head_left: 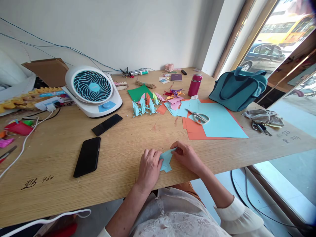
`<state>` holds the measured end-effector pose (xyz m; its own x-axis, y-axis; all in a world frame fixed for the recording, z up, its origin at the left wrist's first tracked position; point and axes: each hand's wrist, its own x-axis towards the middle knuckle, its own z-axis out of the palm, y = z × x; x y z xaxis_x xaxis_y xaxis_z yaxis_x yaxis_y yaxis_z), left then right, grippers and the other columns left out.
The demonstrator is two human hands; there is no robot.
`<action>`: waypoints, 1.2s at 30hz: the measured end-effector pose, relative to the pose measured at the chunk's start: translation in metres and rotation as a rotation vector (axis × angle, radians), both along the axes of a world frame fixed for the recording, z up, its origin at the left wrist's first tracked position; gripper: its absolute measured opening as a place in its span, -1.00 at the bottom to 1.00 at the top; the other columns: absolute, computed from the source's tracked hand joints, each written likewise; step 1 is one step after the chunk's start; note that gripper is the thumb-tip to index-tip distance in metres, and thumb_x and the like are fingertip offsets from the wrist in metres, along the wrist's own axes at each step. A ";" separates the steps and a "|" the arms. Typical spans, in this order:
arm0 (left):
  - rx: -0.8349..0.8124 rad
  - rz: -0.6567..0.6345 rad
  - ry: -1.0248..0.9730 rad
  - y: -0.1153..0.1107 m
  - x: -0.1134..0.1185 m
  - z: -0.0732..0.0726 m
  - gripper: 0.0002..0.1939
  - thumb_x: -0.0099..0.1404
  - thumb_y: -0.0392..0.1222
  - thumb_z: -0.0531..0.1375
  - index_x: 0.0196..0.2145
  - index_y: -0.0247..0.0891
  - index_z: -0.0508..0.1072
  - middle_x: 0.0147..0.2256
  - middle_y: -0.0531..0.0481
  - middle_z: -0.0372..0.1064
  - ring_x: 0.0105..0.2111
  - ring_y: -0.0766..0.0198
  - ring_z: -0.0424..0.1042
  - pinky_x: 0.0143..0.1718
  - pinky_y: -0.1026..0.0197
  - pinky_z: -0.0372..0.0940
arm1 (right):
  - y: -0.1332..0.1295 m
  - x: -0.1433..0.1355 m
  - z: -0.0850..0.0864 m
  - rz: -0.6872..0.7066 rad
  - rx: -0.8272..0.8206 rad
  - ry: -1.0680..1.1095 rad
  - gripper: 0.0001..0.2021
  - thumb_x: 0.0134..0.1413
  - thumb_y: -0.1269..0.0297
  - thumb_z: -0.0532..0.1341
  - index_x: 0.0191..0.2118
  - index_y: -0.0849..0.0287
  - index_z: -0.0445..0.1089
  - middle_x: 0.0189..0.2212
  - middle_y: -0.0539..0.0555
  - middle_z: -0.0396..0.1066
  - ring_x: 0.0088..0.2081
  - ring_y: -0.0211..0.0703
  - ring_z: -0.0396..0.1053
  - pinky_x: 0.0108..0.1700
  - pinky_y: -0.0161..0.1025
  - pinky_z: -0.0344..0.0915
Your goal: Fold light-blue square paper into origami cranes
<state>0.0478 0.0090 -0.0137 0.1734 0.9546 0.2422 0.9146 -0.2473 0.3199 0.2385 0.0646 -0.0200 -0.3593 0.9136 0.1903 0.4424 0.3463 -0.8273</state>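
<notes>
A small piece of light-blue folded paper lies at the table's front edge between my hands. My left hand covers its left side, with the thumb on top and the fingers curled together over it. My right hand pinches the paper's upper right corner between thumb and fingertips. Beyond my hands, scissors rest on a large light-blue sheet, which overlaps orange sheets. Several folded paper cranes in light blue, pink and other colours stand at the middle of the table.
On the wooden table are two black phones, a white fan and a green sheet. Further right stand a magenta bottle, a teal bag and keys. A white cable runs along the left.
</notes>
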 end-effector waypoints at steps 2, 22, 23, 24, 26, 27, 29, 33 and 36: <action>-0.003 0.000 -0.004 0.001 0.000 0.002 -0.92 0.33 -0.32 0.20 -0.20 -0.22 0.45 -0.20 -0.07 0.40 -0.12 0.04 0.28 -0.07 0.00 0.26 | -0.001 0.000 0.001 -0.004 0.020 -0.009 -0.94 0.11 0.37 0.16 -0.29 0.13 0.37 -0.48 -0.07 0.29 -0.46 -0.27 0.21 -0.37 -0.32 0.13; -0.101 0.014 0.064 0.009 0.010 0.007 -0.93 0.34 -0.33 0.16 -0.29 -0.20 0.41 -0.24 -0.02 0.43 -0.16 0.11 0.39 -0.16 0.11 0.21 | -0.003 -0.003 -0.002 -0.122 -0.118 0.056 -0.95 0.06 0.30 0.21 -0.34 0.13 0.37 -0.56 -0.09 0.31 -0.49 -0.27 0.23 -0.41 -0.32 0.10; -0.087 0.005 0.085 0.009 0.010 0.008 -0.92 0.34 -0.34 0.15 -0.28 -0.20 0.41 -0.24 -0.03 0.44 -0.16 0.10 0.40 -0.16 0.10 0.21 | -0.003 -0.003 -0.003 -0.122 -0.128 0.091 -0.95 0.06 0.30 0.21 -0.35 0.14 0.37 -0.56 -0.09 0.30 -0.49 -0.27 0.22 -0.42 -0.33 0.10; -0.072 -0.003 0.104 0.009 0.010 0.008 -0.91 0.34 -0.35 0.13 -0.27 -0.21 0.40 -0.24 -0.04 0.44 -0.17 0.09 0.40 -0.17 0.09 0.21 | -0.003 -0.004 -0.005 -0.121 -0.139 0.135 -0.94 0.05 0.29 0.22 -0.35 0.14 0.37 -0.56 -0.09 0.30 -0.49 -0.28 0.22 -0.43 -0.33 0.11; -0.044 -0.028 0.123 0.009 0.009 0.008 -0.90 0.34 -0.36 0.12 -0.26 -0.21 0.40 -0.25 -0.06 0.45 -0.17 0.06 0.41 -0.17 0.07 0.21 | -0.005 -0.007 -0.007 -0.121 -0.164 0.242 -0.90 0.04 0.26 0.25 -0.32 0.15 0.39 -0.55 -0.09 0.30 -0.48 -0.27 0.24 -0.43 -0.34 0.14; -0.029 -0.035 0.120 0.010 0.008 0.006 -0.90 0.33 -0.37 0.11 -0.26 -0.22 0.39 -0.26 -0.08 0.45 -0.18 0.05 0.41 -0.17 0.06 0.21 | -0.005 -0.009 -0.008 -0.118 -0.184 0.308 -0.89 0.03 0.25 0.26 -0.31 0.15 0.39 -0.53 -0.07 0.32 -0.47 -0.27 0.26 -0.42 -0.33 0.18; -0.022 -0.061 0.097 0.011 0.004 0.003 -0.89 0.34 -0.36 0.09 -0.29 -0.21 0.38 -0.27 -0.08 0.45 -0.21 0.06 0.42 -0.20 0.07 0.22 | -0.006 -0.014 -0.008 -0.125 -0.213 0.394 -0.87 0.01 0.21 0.27 -0.36 0.16 0.37 -0.51 -0.06 0.33 -0.47 -0.27 0.27 -0.42 -0.33 0.20; -0.045 -0.085 0.034 0.012 -0.005 -0.001 -0.88 0.37 -0.34 0.04 -0.29 -0.19 0.33 -0.28 -0.06 0.44 -0.22 0.10 0.44 -0.21 0.12 0.23 | -0.009 -0.020 -0.004 -0.110 -0.193 0.366 -0.86 0.05 0.21 0.26 -0.36 0.16 0.36 -0.53 -0.06 0.36 -0.47 -0.28 0.28 -0.41 -0.33 0.19; -0.103 -0.076 0.016 0.007 -0.009 0.006 -0.88 0.38 -0.33 0.03 -0.28 -0.16 0.31 -0.27 -0.02 0.45 -0.24 0.15 0.46 -0.28 0.19 0.21 | -0.014 -0.023 0.001 -0.060 -0.136 0.337 -0.89 0.12 0.23 0.24 -0.32 0.15 0.36 -0.53 -0.07 0.41 -0.46 -0.28 0.33 -0.37 -0.33 0.21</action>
<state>0.0384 0.0158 -0.0080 0.2496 0.9582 0.1401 0.8995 -0.2830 0.3330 0.2156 0.0509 -0.0190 -0.2422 0.9562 0.1646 0.1532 0.2052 -0.9666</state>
